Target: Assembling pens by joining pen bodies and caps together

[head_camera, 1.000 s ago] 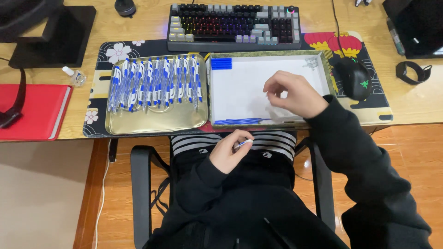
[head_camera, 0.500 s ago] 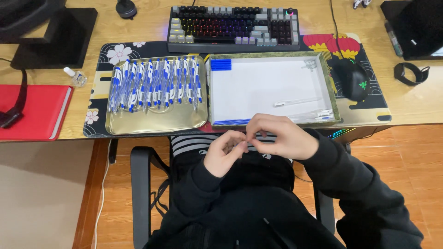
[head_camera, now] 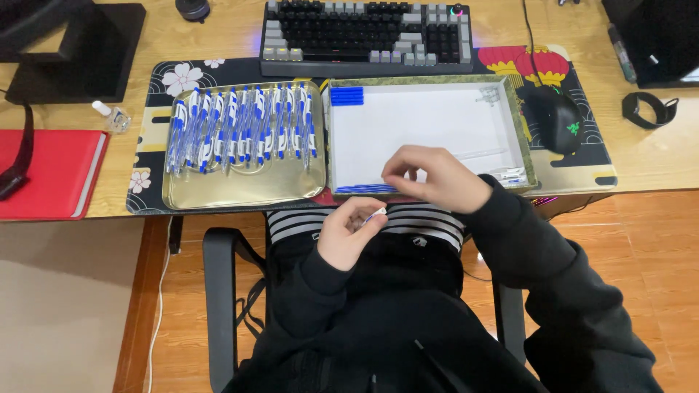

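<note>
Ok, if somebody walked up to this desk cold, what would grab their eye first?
Probably the gold tray at the desk's front edge, lined with a row of blue-and-white pens. Right beside it sits a white-lined tray, where the right hand reaches over the front rim near a strip of blue parts. Below, over the lap, the left hand holds a small pen piece.

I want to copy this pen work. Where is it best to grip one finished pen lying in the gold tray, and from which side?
Probably the middle of the barrel of a pen, from straight above. The pens lie flat, side by side in the gold tray, so only their tops are free; their ends point toward the keyboard and the tray's near part.
</note>
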